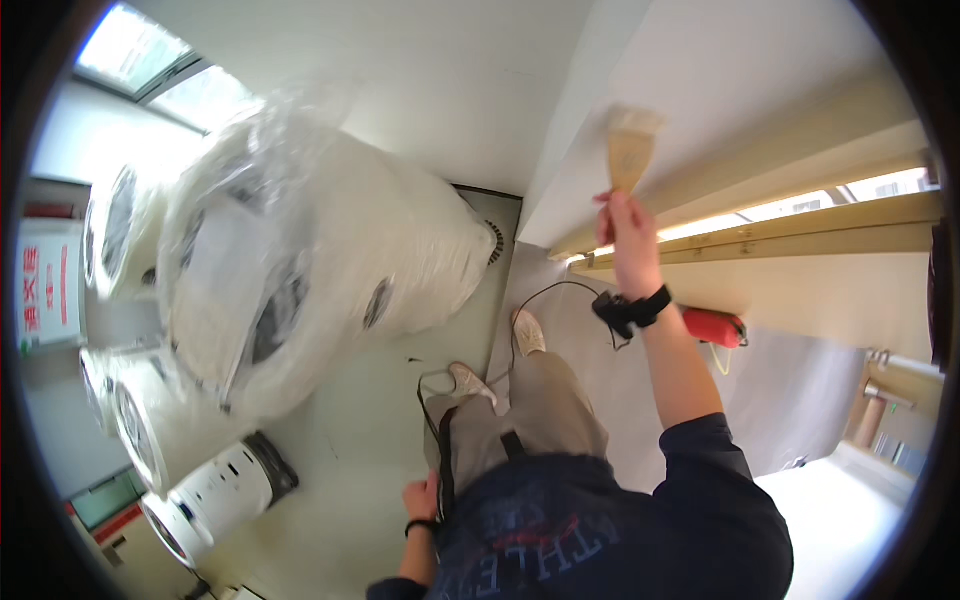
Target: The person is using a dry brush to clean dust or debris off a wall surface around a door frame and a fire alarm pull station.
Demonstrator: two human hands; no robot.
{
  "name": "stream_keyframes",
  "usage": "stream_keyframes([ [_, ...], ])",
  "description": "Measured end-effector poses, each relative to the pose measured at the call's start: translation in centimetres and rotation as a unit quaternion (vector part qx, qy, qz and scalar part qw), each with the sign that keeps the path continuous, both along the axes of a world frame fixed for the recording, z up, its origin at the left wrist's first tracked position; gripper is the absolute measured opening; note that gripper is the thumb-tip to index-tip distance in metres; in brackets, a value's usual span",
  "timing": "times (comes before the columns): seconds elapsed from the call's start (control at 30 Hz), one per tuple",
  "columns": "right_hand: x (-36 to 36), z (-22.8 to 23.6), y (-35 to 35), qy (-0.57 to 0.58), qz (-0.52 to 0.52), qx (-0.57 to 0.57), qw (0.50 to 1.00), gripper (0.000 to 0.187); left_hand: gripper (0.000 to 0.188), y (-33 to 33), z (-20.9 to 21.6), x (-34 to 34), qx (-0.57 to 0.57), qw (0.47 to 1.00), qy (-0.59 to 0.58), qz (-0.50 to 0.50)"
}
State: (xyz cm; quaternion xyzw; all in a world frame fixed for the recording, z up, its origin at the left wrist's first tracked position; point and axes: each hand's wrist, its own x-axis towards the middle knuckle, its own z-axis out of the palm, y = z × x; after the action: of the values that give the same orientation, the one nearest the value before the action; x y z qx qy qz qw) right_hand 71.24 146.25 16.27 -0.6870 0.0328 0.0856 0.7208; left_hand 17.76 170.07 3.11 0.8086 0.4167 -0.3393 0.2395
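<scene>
My right hand (628, 232) is closed round the handle of a flat wooden brush (631, 158). The brush points away from me, with its pale bristles blurred by motion, against or just in front of the white wall surface (735, 75); I cannot tell whether they touch it. A black wristband with a small box (634, 312) sits on my right wrist. Down beside my left thigh hangs my left hand (421, 496), next to a black strap (446, 470). Most of its fingers are hidden, so its grip cannot be made out.
At left stand a tall white machine in clear plastic (400, 235) and several smaller white machines (215, 490). A black cable (548, 290) loops near my shoes. Right of my arm are a red cylinder (712, 327) and a tan window frame (800, 235).
</scene>
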Motion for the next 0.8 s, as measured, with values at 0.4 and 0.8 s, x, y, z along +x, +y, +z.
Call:
stream_keyframes([
  [0.4, -4.9, -54.8, 2.2, 0.292, -0.109, 0.054, 0.949, 0.035, 0.076, 2.9, -10.0, 2.3, -0.271, 0.961, 0.035, 0.041],
  [0.8, -2.0, -64.9, 0.6, 0.394, -0.132, 0.05, 0.908, 0.026, 0.06, 3.5, -13.9, 4.4, -0.2, 0.968, 0.121, -0.095],
])
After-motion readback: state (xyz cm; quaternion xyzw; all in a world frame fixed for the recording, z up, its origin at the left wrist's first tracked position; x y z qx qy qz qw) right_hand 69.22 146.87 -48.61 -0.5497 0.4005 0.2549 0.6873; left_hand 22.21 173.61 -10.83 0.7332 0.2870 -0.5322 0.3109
